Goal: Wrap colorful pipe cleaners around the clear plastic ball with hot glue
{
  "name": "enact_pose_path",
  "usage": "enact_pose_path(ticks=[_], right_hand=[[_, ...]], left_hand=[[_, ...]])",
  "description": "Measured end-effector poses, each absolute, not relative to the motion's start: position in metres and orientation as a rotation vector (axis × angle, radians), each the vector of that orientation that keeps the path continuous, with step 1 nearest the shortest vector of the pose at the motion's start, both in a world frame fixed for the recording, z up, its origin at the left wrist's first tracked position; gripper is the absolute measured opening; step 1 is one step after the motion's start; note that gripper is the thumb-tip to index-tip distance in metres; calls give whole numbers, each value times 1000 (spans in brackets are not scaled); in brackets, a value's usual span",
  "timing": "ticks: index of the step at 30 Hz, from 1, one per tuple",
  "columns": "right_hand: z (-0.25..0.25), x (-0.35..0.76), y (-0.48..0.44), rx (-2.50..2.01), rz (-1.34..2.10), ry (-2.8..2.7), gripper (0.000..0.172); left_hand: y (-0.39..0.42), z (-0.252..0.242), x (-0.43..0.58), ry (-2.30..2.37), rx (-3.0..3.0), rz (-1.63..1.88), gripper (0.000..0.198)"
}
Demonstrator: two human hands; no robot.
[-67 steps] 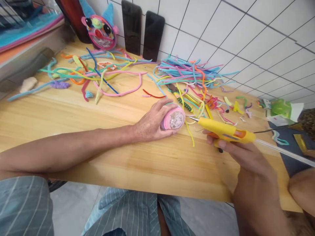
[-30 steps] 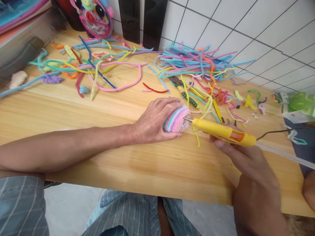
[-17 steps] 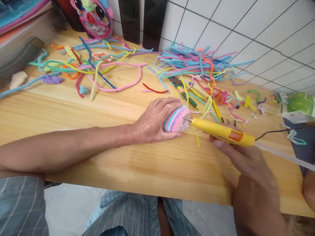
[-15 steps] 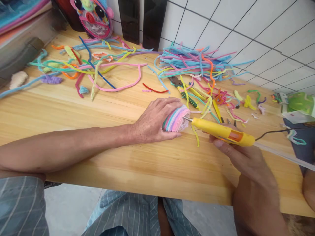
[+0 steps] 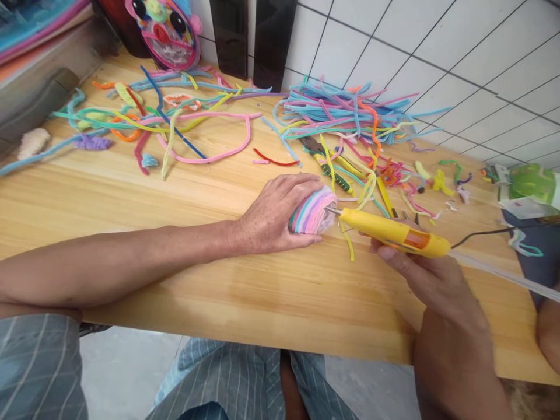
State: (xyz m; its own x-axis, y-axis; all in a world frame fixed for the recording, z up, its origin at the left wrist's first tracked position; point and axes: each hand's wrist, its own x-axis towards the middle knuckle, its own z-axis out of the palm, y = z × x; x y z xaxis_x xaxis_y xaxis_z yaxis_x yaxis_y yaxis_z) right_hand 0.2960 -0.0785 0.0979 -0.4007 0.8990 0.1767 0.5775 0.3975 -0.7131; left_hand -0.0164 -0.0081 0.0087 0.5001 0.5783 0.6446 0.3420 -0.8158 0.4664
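Workpiece (image 5: 312, 213) in left hand (image 5: 277, 214), glue gun (image 5: 380, 228) right of workpiece in right hand (image 5: 422, 273), pliers (image 5: 336, 179) behind workpiece, stem bundle (image 5: 339, 111) behind pliers, phones (image 5: 273, 41) against wall (image 5: 350, 35).

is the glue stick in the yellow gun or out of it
Partly in: the clear glue stick extends from the rear of the yellow glue gun.

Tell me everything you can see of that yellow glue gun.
The yellow glue gun has a smooth, plastic-looking body, an orange side patch and a slim metal nozzle. The right hand grips it, hiding most of its handle, nozzle pointing left. Its tip overlaps a striped, fuzzy piece in view; contact is unclear. A dark cord and clear glue stick trail from its rear.
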Motion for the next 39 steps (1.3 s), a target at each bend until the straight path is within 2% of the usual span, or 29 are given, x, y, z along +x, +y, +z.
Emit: enact_pose_path(ticks=[11,19,31,36,39], right_hand=[[99,294,-80,-1334,791,-2053,13],[90,305,-76,-1477,737,-1986,22],[91,299,-74,-1513,870,-1867,33],[109,318,-68,-1455,864,-1592,42],[111,356,-56,-1485,731,-1428,40]], left_hand=[[-8,10,-16,818,2430,1160,89],[-9,12,-16,850,2402,1117,89],[-8,11,-16,853,2381,1130,88],[-9,8,-19,806,2332,1191,84],[-10,8,-22,803,2277,1191,83]])
